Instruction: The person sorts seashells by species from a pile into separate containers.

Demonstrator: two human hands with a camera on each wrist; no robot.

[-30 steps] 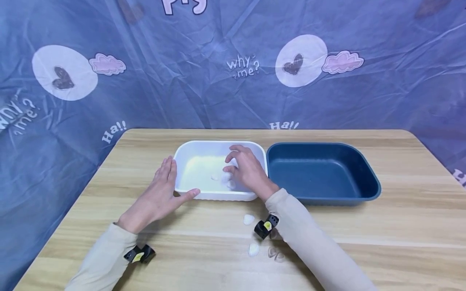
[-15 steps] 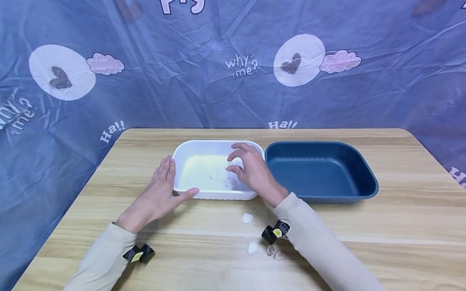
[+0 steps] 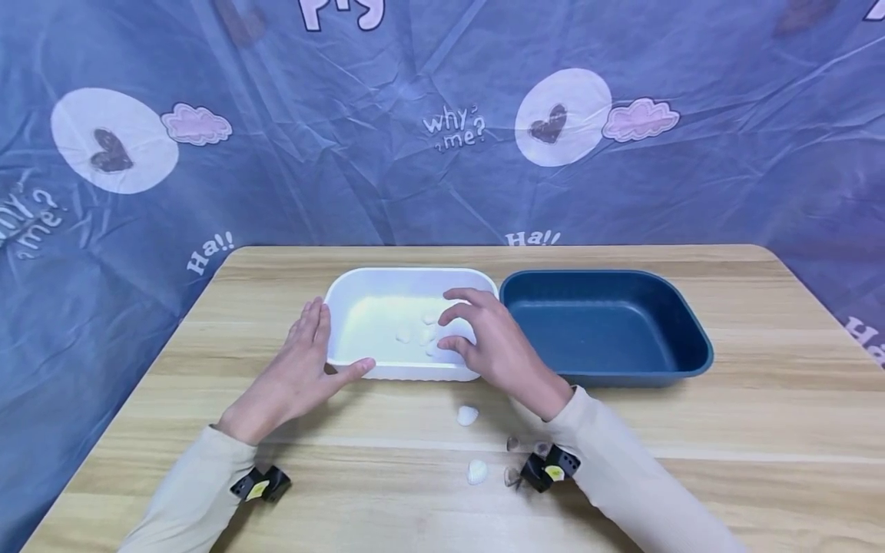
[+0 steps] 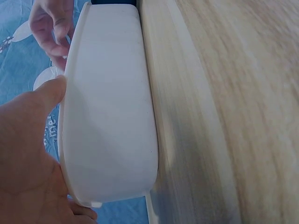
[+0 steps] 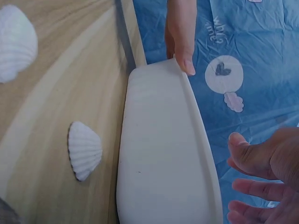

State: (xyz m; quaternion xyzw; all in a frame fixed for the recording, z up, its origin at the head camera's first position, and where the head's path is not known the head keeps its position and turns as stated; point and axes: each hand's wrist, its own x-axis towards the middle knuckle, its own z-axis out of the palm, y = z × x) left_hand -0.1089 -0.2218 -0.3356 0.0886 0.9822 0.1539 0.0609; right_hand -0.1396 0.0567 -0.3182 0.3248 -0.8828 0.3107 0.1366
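My left hand (image 3: pixel 286 372) steadies the left end of a white plastic basin (image 3: pixel 401 372), its thumb lying on the front rim and its straight fingers along the side. Inside, several small white seashells (image 3: pixel 403 335) lie on the bottom. Over the basin's right part hovers my right hand (image 3: pixel 501 349), fingers loosely bent and spread, with nothing between them. In the right wrist view its thumb and fingers (image 5: pixel 254 187) stand apart beside the rim. On the table in front of the basin are a white scallop-like seashell (image 3: pixel 467 415) and another ribbed white seashell (image 3: pixel 477 471).
A dark blue basin (image 3: pixel 601 379) stands right beside the white one. Brownish seashells (image 3: pixel 512 443) lie near the right wrist's camera (image 3: pixel 549 468), which partly covers them. Behind the wooden table (image 3: pixel 387 476) hangs a blue printed cloth (image 3: pixel 387 153).
My right hand has drawn back to the right and toward me, uncovering more seashells in the white basin. The left hand keeps its place on the rim.
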